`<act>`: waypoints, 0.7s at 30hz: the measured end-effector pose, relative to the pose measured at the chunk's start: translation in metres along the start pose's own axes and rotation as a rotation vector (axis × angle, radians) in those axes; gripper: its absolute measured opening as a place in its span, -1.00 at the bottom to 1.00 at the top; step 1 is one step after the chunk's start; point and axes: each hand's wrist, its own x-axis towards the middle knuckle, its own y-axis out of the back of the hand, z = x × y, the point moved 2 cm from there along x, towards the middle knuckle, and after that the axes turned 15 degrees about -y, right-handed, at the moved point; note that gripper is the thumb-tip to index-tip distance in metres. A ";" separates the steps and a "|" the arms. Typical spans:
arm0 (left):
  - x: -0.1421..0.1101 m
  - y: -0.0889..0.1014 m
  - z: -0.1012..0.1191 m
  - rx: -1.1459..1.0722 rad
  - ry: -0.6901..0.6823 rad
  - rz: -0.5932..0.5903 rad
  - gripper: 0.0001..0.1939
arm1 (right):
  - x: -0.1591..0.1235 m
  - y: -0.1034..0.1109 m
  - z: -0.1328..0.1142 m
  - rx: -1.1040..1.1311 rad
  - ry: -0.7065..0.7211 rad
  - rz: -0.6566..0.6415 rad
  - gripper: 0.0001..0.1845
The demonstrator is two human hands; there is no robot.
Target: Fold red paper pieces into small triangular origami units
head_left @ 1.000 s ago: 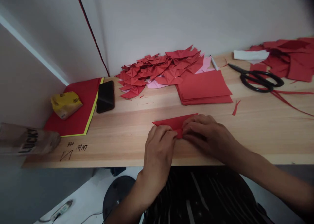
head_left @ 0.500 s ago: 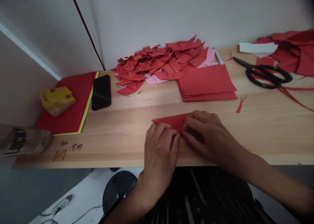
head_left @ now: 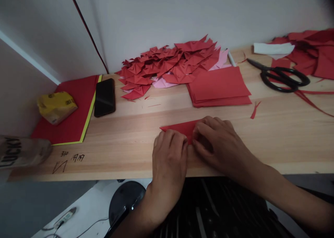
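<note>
A folded piece of red paper [head_left: 182, 127] lies on the wooden table [head_left: 125, 140] near its front edge, its pointed end toward the left. My left hand [head_left: 169, 151] presses on its left part with curled fingers. At the right part, my right hand [head_left: 217, 139] pinches the paper between thumb and fingertips. Both hands cover much of it, so its full outline is hidden. Behind it sits a stack of flat red paper [head_left: 219, 86], beside a heap of folded red paper pieces [head_left: 167, 65] with some pink ones among them.
Black-handled scissors [head_left: 280, 77] lie at the right, by loose red paper [head_left: 313, 53] and a white strip [head_left: 273, 48]. A phone [head_left: 104, 97], a red folder [head_left: 75, 126] with a yellow package [head_left: 56, 106] on it, and a bottle [head_left: 24, 150] occupy the left.
My left fingers have shifted slightly left, and the thumb is now less visible beside the paper. The whole view has turned a little. Both hands stay on the red paper.
</note>
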 end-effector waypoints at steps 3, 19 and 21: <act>-0.006 0.001 -0.002 0.019 -0.069 0.016 -0.87 | -0.001 0.001 0.000 0.008 -0.001 -0.020 -0.94; -0.021 0.008 -0.004 0.232 -0.312 -0.080 -0.70 | -0.027 0.002 0.000 0.011 0.082 0.082 -0.66; -0.020 0.008 -0.004 0.232 -0.311 -0.081 -0.73 | -0.036 -0.001 -0.003 -0.053 0.121 0.120 -0.63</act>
